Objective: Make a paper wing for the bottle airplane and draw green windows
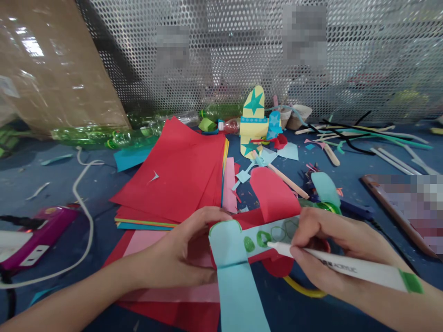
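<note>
My left hand [188,253] is closed around the left end of a red and light-blue paper craft [230,246], which looks like a toy plane. A light-blue strip runs along its side, bearing green ovals; two at the left are coloured in, others are outlines. In my right hand [332,244] is a white acrylic marker [360,269] with a green end. Its tip touches the second oval. A red paper wing [275,193] sticks up at the back, and a long light-blue flap hangs toward me. A red disc [278,265] and a yellow ring [304,288] show below.
Red paper sheets [173,180] lie stacked left of the craft. Behind stands a yellow paper plane [254,127] with blue stars. A magenta power strip [48,230] with a white cable is at left, a phone [401,212] at right. Scraps and plastic bottles line the mesh screen [228,55].
</note>
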The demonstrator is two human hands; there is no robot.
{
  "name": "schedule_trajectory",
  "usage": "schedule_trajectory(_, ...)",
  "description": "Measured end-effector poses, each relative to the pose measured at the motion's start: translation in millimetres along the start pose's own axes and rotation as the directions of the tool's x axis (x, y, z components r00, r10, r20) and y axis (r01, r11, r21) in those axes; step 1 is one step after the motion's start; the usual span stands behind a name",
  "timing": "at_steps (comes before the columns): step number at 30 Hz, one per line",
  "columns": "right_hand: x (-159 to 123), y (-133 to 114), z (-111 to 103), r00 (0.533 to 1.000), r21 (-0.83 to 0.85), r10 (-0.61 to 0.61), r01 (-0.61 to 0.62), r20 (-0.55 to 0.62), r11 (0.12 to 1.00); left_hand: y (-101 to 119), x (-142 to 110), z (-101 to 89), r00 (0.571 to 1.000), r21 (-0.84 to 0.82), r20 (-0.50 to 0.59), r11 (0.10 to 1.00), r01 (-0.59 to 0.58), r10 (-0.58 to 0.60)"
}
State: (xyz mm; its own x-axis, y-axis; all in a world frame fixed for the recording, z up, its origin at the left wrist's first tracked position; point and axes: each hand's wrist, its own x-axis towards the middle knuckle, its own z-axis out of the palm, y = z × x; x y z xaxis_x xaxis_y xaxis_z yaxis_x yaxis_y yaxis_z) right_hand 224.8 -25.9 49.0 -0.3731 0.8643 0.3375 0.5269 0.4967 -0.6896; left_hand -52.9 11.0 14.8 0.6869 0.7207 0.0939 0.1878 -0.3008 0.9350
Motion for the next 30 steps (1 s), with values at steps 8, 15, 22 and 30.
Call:
schedule_trajectory(8, 0.7, -6.8, -1.4, 0.997, 0.027, 0.070, -0.069, -0.029, 0.997, 1.0, -0.5, 2.0, 0.999, -0.023, -0.005, 0.999, 0.039, -0.039)
schedule_trajectory(15, 0.1, -3.4, -0.4, 0.996, 0.037, 0.087, -0.087, -0.020, 0.996, 2.5, 0.1, 2.1, 1.000, -0.027, -0.016, 0.999, 0.021, -0.021)
schedule_trajectory(22, 6.4, -10.0, -3.5, 0.997, 0.020, 0.069, -0.070, 0.021, 0.997, 0.4, -0.6, 0.1, 1.000, -0.003, 0.007, 1.000, 0.017, -0.017)
schedule_trajectory(30, 3.5, -10.7, -5.5, 0.996, 0.032, 0.087, -0.088, 0.010, 0.996, 2.1, -0.4, 1.4, 1.000, -0.019, -0.003, 1.000, 0.007, -0.007)
